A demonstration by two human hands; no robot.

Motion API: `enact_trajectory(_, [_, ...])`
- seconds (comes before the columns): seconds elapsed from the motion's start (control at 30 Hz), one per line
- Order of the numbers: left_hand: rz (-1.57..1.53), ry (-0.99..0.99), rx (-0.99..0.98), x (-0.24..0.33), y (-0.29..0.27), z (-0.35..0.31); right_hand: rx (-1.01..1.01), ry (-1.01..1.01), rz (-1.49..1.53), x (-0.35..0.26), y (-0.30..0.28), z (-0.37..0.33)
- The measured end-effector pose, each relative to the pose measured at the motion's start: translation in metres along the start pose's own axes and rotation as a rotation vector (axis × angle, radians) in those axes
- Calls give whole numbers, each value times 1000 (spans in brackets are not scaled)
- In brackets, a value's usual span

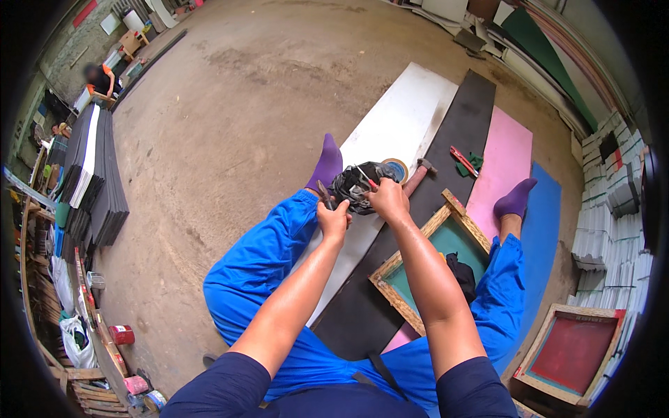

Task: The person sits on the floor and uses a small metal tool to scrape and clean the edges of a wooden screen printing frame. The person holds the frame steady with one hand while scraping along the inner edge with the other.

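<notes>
My left hand point(334, 220) is closed round a dark pair of pliers point(325, 196), jaws pointing away from me. In my right hand point(389, 199) is a slim metal tool with a red part point(368, 180); its exact kind is unclear. Both hands are over a crumpled black plastic bag point(359, 202), between my legs. Just beyond my right hand lies a roll of tape point(396, 167), with a hammer point(417, 177) beside it. Nearer my body, a wooden frame with green mesh point(451, 240) lies partly behind my right forearm, a black cloth point(461, 273) on it.
White point(401, 104), black point(467, 104), pink point(505, 146) and blue sheets point(540, 237) lie under me. A red cutter point(463, 161) rests by a green cloth. A red-meshed frame point(575, 352) and white stacks point(603, 230) stand right; dark sheets point(104, 188) left. A person point(103, 78) sits far left.
</notes>
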State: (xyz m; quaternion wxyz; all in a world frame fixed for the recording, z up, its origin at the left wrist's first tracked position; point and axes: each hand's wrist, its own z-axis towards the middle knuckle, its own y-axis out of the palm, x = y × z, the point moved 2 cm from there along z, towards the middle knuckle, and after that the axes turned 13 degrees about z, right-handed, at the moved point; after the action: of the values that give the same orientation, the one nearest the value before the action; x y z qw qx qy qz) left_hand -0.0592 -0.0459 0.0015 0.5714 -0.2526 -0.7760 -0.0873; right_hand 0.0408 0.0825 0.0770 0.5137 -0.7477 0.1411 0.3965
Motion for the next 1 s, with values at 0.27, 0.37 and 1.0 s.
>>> enact_trajectory(0.27, [-2,86,-119,-12,-27,-12,36,-147,371,48,-42,-54])
enact_trajectory(0.37, [131,123,-268,-32,-45,-46,-21,-73,361,80,-70,-115])
enact_trajectory(1.0, [356,-132,-697,-108,-57,-143,-93,4,-98,125,-40,-249])
